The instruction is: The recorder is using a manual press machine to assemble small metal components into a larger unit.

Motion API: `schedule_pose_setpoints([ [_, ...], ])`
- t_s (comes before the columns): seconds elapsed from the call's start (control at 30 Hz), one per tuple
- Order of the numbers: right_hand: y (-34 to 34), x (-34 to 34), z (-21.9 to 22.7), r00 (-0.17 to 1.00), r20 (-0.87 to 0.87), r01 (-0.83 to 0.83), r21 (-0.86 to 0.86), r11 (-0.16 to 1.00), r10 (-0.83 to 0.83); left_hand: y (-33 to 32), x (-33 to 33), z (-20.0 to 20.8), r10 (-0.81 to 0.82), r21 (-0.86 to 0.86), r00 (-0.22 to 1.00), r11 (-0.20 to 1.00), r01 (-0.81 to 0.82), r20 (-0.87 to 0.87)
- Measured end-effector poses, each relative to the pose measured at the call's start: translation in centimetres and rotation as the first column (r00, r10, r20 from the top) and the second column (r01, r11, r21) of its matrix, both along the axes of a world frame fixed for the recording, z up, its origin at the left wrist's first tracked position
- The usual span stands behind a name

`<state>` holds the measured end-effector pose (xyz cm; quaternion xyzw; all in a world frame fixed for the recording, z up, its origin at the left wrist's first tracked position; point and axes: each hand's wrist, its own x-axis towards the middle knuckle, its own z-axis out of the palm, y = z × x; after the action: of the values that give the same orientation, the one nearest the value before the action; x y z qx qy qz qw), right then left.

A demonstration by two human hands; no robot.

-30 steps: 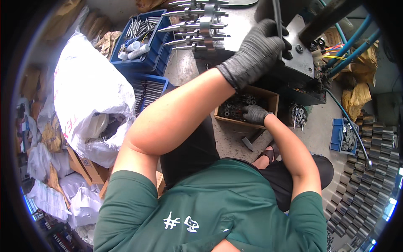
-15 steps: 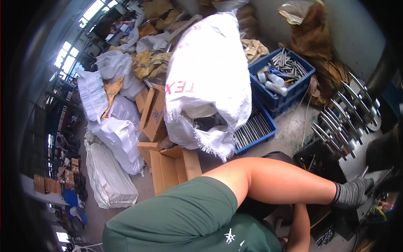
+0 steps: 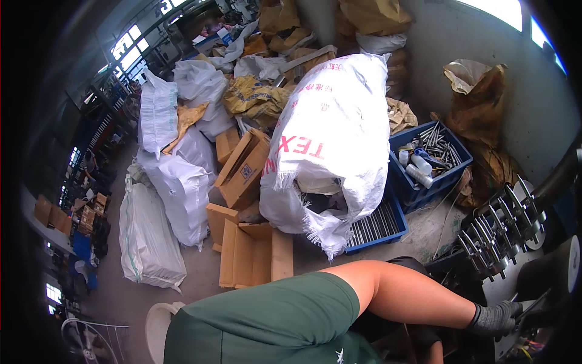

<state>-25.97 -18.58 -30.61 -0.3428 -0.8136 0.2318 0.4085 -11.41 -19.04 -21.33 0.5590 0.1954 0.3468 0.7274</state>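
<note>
Concrete floor lies cluttered; near the view's right edge, the left hand curls closed around a dark lever. The right hand is shadowed, its grip I cannot tell; careless lever movement might pinch it.

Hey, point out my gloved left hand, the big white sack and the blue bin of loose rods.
Gloved left hand (image 3: 496,320), head view: back of the hand.
Big white sack (image 3: 339,130), head view: middle of its side.
Blue bin (image 3: 450,181), head view: near wall.

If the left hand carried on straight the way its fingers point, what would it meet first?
The left hand would likely meet the slim dark bar just ahead; depth and contact are unclear.
</note>
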Motion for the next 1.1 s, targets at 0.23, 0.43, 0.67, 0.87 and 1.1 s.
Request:
schedule_pose_setpoints([
  [0.23, -5.9, 8.8, 4.3, 0.973, -0.126, 0.189, -0.040, 0.981, -0.193, -6.9, -5.9, 5.9, -0.169, -0.165, 0.982, 0.974, 0.154, -0.083],
  [0.43, -11.7, 15.2, 7.1, 0.920, -0.227, 0.300, -0.119, 0.947, -0.320, -10.5, -3.5, 1.2, -0.253, 0.116, 0.960, 0.957, 0.266, -0.117],
  [0.67, -17.7, 21.6, 9.9, 0.810, -0.332, 0.419, -0.250, 0.873, -0.484, -9.5, -1.8, -3.5, -0.247, 0.311, 0.808, 0.831, 0.460, -0.535],
  [0.87, -21.1, 27.4, 10.6, 0.659, -0.402, 0.524, -0.361, 0.771, -0.636, -10.0, -1.2, -3.4, -0.302, 0.269, 0.782, 0.821, 0.504, -0.544],
  [1.1, -22.5, 30.3, 9.8, 0.409, -0.672, 0.119, -0.631, 0.766, -0.617, -10.1, -2.0, -1.7, -0.229, 0.397, 0.846, 0.803, 0.444, -0.482],
])
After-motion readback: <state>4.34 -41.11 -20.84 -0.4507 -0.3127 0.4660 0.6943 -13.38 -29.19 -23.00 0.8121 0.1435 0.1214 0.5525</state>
